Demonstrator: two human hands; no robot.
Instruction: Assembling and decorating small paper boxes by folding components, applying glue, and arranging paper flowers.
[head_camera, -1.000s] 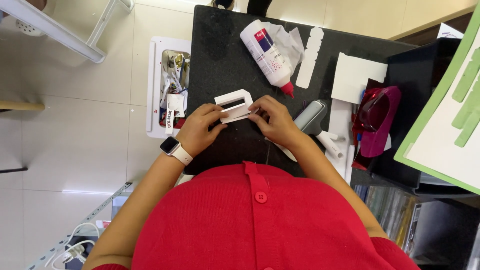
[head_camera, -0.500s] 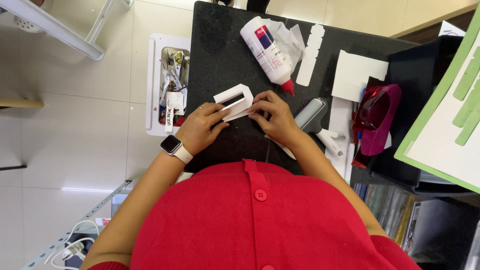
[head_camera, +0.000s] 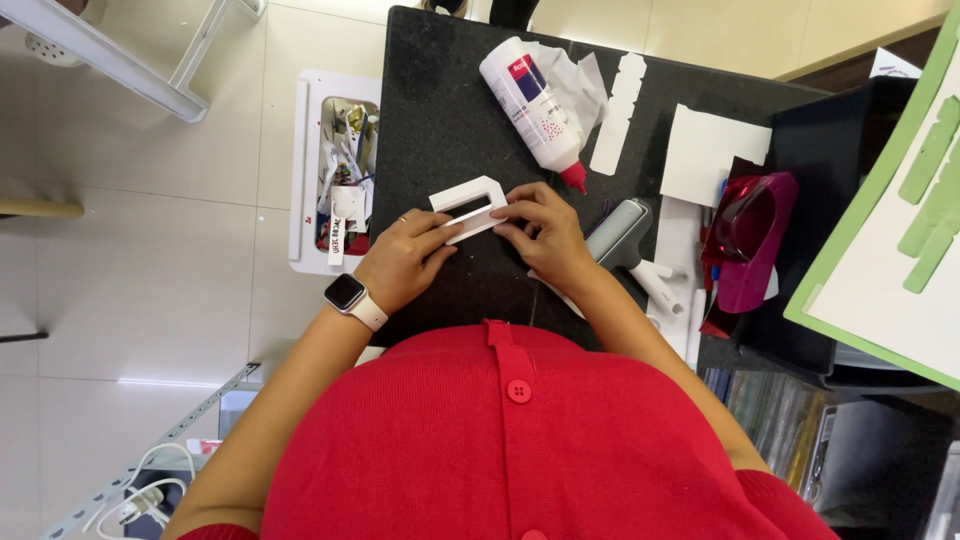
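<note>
Both hands hold a small white cut-out piece (head_camera: 468, 207), shaped like a frame with a slot in it, just above the black tabletop (head_camera: 440, 110). My left hand (head_camera: 405, 258), with a smartwatch on the wrist, pinches its left end. My right hand (head_camera: 540, 232) grips its right end with the fingertips. A white glue bottle with a red nozzle (head_camera: 532, 108) lies on its side just beyond the hands.
Crumpled white paper (head_camera: 580, 85), a white scalloped strip (head_camera: 618, 112) and a white sheet (head_camera: 706, 152) lie on the table. A grey-handled tool (head_camera: 620, 235) sits right of my right hand. Red goggles (head_camera: 745, 240), a green board (head_camera: 890, 220) and a white bin of scraps (head_camera: 340, 185) surround the area.
The white piece has tilted slightly in my fingers; both hands stay in nearly the same place.
</note>
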